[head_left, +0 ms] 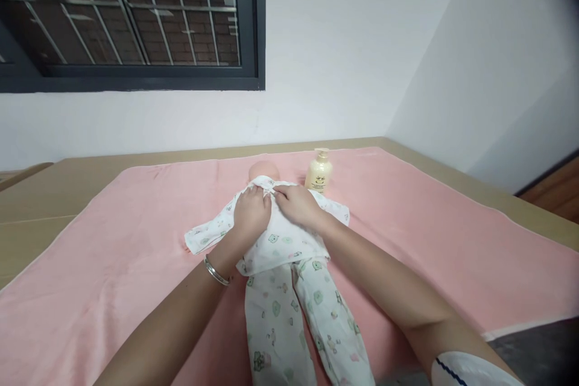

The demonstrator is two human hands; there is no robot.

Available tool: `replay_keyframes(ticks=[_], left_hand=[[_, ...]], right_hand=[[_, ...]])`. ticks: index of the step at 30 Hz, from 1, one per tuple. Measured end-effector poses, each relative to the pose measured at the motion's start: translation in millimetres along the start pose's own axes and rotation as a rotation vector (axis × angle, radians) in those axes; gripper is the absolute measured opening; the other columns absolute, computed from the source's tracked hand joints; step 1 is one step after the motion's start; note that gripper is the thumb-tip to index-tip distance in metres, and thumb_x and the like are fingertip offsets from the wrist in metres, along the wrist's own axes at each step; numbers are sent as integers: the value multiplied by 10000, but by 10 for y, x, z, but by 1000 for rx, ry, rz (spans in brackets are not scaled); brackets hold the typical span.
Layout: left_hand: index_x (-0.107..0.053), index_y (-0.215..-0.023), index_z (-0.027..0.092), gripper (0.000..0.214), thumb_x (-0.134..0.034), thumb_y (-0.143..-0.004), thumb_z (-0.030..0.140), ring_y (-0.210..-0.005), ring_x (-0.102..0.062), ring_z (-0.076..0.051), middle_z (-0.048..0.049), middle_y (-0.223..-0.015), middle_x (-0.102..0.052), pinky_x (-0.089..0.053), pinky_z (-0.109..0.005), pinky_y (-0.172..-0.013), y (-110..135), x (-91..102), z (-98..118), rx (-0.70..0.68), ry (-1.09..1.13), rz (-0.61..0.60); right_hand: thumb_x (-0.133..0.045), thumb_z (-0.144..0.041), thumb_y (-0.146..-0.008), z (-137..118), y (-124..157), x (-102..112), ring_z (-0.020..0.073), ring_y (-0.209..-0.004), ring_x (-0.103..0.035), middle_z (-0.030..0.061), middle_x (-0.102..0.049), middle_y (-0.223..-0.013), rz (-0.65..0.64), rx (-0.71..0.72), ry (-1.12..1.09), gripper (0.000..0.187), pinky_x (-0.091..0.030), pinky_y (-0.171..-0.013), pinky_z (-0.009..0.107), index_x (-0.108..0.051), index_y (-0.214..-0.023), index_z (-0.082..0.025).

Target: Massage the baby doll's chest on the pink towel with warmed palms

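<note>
A baby doll [261, 169] lies on its back, its head at the far end and partly hidden behind the collar. It wears a white printed baby top [283, 244] and matching baby trousers [275, 313]. At the upper front of the top, just below the collar, my left hand [253, 212] has its fingers closed on the cloth. Beside it my right hand [298, 205] pinches the same part of the top, thumb and forefinger together. My fingers hide most of the spot they grip. The doll's sleeves stretch out to both sides.
Behind the right sleeve stands a cream pump bottle [319, 174]. A pink blanket [149, 253] covers much of the tan surface [36, 199] under the doll. Beyond are a white wall [325, 72] and a barred window [136, 18].
</note>
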State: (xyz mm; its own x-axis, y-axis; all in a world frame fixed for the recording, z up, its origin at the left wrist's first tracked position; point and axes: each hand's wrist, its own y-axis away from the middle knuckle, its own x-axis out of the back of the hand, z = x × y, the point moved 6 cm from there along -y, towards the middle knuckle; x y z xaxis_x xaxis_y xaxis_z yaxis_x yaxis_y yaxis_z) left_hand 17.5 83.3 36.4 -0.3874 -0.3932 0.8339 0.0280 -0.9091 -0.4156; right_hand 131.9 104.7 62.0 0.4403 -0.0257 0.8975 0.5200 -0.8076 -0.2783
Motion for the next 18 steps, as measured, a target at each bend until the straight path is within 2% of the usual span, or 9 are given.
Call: replay_keyframes(ticks=[4,8,11,14,16,18], left_hand=[[-613,-1251,76,445,-313,-958,226,-1279,-537,-334,-212,-1291,-628,-416,-467,-1088,109,19,160,4,-48,17],[-607,-1275,113,442,-350,-960,288,-1323,-501,-335,-181,-1349,-604,-420,-464,-1081,68,43,63,81,13,-28],[-603,-1265,129,457,-344,-968,360,-1281,-537,-326,-166,-1332,-617,-426,-452,-1062,-25,39,-91,132,90,-92],[-636,-1168,165,415,-333,-967,365,-1167,-609,-296,-137,-1241,-668,-466,-418,-987,-86,10,-191,140,143,-116],[-646,-1106,167,387,-331,-963,341,-1121,-625,-285,-131,-1183,-686,-473,-404,-958,-94,-3,-210,120,129,-82],[-648,-1089,158,383,-333,-962,335,-1104,-629,-285,-137,-1148,-693,-470,-404,-959,-86,-17,-209,102,97,-39]], right_hand=[[-368,-248,-992,171,-145,-72,219,-1128,-583,61,-685,-1162,-13,97,-85,286,-398,-984,338,-644,-1046,-199],[-365,-239,-992,156,-158,-97,222,-1165,-557,86,-663,-1208,-23,95,-20,285,-366,-1010,350,-618,-1108,-176],[-382,-246,-979,39,-71,-46,228,-1053,-603,99,-692,-1127,-37,20,75,283,-399,-899,312,-641,-1061,-168],[-414,-237,-950,-96,16,13,228,-925,-632,92,-718,-1010,-60,-9,147,269,-399,-750,290,-676,-964,-177],[-420,-236,-945,-127,32,34,227,-894,-642,82,-728,-963,-55,-7,157,280,-401,-730,291,-694,-924,-184],[-409,-260,-964,-89,9,25,230,-957,-650,71,-735,-1019,-38,1,101,308,-427,-778,291,-710,-958,-197]])
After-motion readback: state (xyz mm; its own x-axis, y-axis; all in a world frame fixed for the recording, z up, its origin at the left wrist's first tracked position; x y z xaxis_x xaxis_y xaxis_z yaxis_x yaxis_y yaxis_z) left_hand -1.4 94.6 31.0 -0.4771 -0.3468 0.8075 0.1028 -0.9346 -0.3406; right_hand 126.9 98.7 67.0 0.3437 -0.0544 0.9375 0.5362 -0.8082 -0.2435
